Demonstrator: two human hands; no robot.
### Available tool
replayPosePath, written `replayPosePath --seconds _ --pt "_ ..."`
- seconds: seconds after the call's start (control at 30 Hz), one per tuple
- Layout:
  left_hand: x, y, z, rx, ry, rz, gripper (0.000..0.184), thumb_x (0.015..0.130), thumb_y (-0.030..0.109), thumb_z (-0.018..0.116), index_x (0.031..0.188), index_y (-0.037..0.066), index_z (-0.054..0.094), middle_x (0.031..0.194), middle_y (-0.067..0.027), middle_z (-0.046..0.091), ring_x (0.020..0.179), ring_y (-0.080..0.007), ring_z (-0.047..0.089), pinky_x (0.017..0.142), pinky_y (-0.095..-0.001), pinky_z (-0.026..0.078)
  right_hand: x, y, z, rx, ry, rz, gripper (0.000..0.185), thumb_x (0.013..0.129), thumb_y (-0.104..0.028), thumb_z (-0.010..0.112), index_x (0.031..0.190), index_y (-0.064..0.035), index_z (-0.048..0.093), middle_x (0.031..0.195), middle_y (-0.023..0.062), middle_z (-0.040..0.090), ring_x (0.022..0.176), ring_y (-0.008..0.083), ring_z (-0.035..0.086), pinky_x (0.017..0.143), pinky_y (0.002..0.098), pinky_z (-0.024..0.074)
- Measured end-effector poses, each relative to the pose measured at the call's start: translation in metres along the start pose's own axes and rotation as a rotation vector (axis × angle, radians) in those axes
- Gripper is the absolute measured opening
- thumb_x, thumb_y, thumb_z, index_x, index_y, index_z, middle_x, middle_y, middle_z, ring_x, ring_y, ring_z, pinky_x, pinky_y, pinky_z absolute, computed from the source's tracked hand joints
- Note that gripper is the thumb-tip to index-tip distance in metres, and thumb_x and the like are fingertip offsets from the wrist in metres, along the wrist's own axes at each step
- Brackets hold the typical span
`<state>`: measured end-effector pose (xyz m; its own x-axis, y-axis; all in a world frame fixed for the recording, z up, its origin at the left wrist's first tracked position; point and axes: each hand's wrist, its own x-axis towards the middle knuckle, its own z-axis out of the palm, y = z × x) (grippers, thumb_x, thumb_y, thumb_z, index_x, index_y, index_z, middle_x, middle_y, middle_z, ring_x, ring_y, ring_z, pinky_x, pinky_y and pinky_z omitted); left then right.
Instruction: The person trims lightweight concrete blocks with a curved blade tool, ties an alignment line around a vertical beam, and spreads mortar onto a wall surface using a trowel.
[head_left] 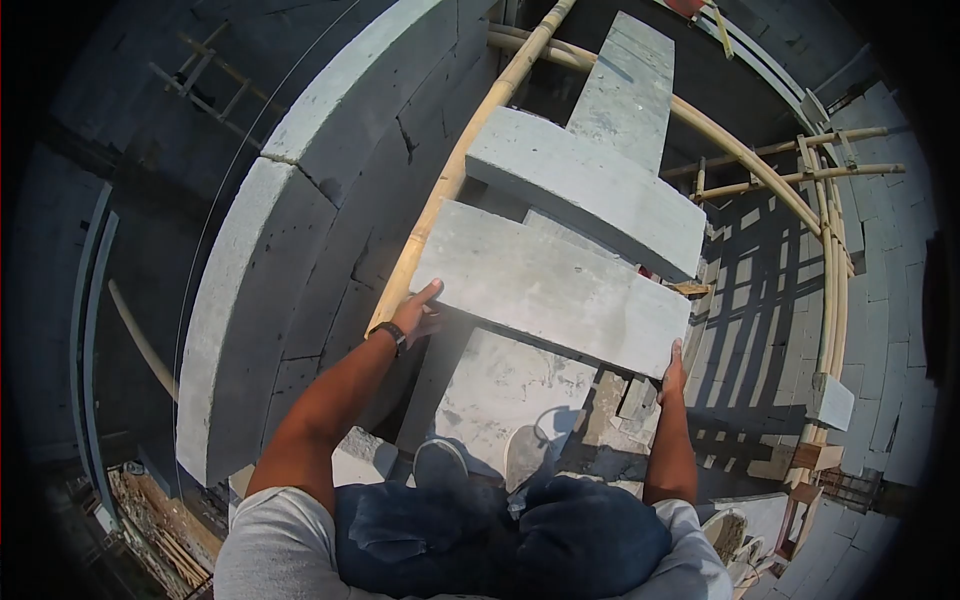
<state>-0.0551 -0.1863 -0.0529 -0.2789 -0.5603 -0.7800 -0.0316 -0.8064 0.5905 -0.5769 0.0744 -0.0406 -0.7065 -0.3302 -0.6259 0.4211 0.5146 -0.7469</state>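
Observation:
A long pale grey concrete block [550, 282] lies across in front of me, with one of my hands at each end. My left hand [414, 317] grips its left end, thumb on the upper face and fingers curled beneath. At the right end, my right hand [673, 374] holds the corner, its thumb up along the edge and the other fingers mostly hidden. Just beyond is a second block [585, 190], roughly parallel to the first. Whether the held block rests on something or is raised, I cannot tell.
On my left stands a block wall [240, 260] with a thin string line beside it. Bamboo poles [478, 150] run past the blocks, and more bamboo scaffolding [833, 260] rises at right. A grey plank [630, 85] extends beyond. My shoes [440, 462] stand by a splattered board [500, 385].

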Motion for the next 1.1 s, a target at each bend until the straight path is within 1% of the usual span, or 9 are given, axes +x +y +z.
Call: replayPosePath --seconds 0.1,0.17,0.37,0.47,0.7,0.87,0.97,1.07,1.1 --pt "-0.009 0.002 0.003 0.010 -0.006 0.000 0.105 0.084 0.077 0.067 0.152 0.004 0.036 0.135 -0.0191 0.051 0.134 -0.0383 0.052 0.117 -0.0556 0.035 0.005 0.005 -0.002 -0.005 0.052 -0.009 0.101 0.084 -0.073 0.070 0.139 0.0105 0.056 0.134 0.0193 0.064 0.120 0.0307 0.063 0.106 0.0424 0.0458" --pt "-0.011 0.005 0.000 0.002 -0.012 -0.010 0.113 0.084 0.080 0.064 0.159 0.005 0.027 0.143 -0.0217 0.046 0.137 -0.0401 0.050 0.118 -0.0560 0.034 0.015 0.010 -0.004 -0.021 0.068 -0.004 0.100 0.085 -0.072 0.070 0.139 0.0107 0.056 0.136 0.0196 0.063 0.121 0.0304 0.062 0.107 0.0416 0.0443" --pt "-0.018 0.015 0.001 0.100 -0.052 -0.009 0.119 0.085 0.081 0.060 0.163 0.003 0.017 0.154 -0.0271 0.036 0.143 -0.0429 0.043 0.119 -0.0563 0.030 0.009 0.006 -0.004 -0.047 0.075 -0.015 0.098 0.087 -0.070 0.069 0.141 0.0104 0.054 0.140 0.0196 0.060 0.125 0.0297 0.059 0.109 0.0406 0.0419" --pt "-0.012 0.013 -0.004 0.129 -0.055 -0.004 0.120 0.085 0.082 0.060 0.163 0.001 0.016 0.154 -0.0272 0.036 0.143 -0.0428 0.043 0.119 -0.0563 0.031 0.002 0.002 0.000 -0.041 0.071 -0.033 0.097 0.088 -0.068 0.069 0.143 0.0097 0.053 0.141 0.0191 0.060 0.125 0.0296 0.058 0.109 0.0406 0.0417" --pt "-0.011 0.012 -0.004 0.146 -0.021 -0.014 0.120 0.084 0.082 0.059 0.162 0.000 0.018 0.149 -0.0266 0.042 0.141 -0.0410 0.046 0.118 -0.0562 0.032 0.003 0.002 0.001 -0.019 0.065 -0.039 0.094 0.089 -0.066 0.070 0.144 0.0086 0.053 0.142 0.0186 0.060 0.125 0.0286 0.059 0.109 0.0396 0.0413" --pt "-0.011 0.012 -0.005 0.156 -0.014 -0.004 0.120 0.083 0.083 0.060 0.160 0.000 0.021 0.143 -0.0238 0.048 0.139 -0.0404 0.048 0.117 -0.0559 0.033 -0.003 -0.001 0.002 -0.036 0.069 -0.031 0.095 0.088 -0.067 0.070 0.141 0.0104 0.055 0.137 0.0188 0.063 0.122 0.0287 0.061 0.108 0.0401 0.0433" --pt "0.003 0.007 -0.016 0.138 -0.007 -0.030 0.108 0.084 0.080 0.063 0.154 0.003 0.035 0.132 -0.0181 0.056 0.135 -0.0373 0.052 0.115 -0.0546 0.035 -0.005 -0.002 0.002 -0.026 0.074 -0.021 0.094 0.087 -0.067 0.071 0.138 0.0107 0.057 0.132 0.0184 0.066 0.118 0.0293 0.063 0.106 0.0406 0.0451" --pt "0.012 0.006 -0.025 0.124 0.010 -0.045 0.090 0.086 0.076 0.065 0.141 0.006 0.050 0.118 -0.0111 0.064 0.129 -0.0320 0.056 0.113 -0.0532 0.037 -0.008 -0.003 0.005 0.048 0.104 -0.006 0.091 0.086 -0.065 0.073 0.136 0.0099 0.058 0.129 0.0176 0.067 0.116 0.0298 0.065 0.105 0.0412 0.0463" --pt "0.011 0.005 -0.022 0.079 0.017 -0.031 0.085 0.086 0.074 0.066 0.137 0.007 0.053 0.114 -0.0094 0.064 0.126 -0.0305 0.057 0.112 -0.0529 0.038 -0.008 -0.005 0.008 0.081 0.115 0.000 0.090 0.086 -0.064 0.075 0.136 0.0095 0.059 0.128 0.0173 0.068 0.115 0.0300 0.065 0.105 0.0413 0.0466"
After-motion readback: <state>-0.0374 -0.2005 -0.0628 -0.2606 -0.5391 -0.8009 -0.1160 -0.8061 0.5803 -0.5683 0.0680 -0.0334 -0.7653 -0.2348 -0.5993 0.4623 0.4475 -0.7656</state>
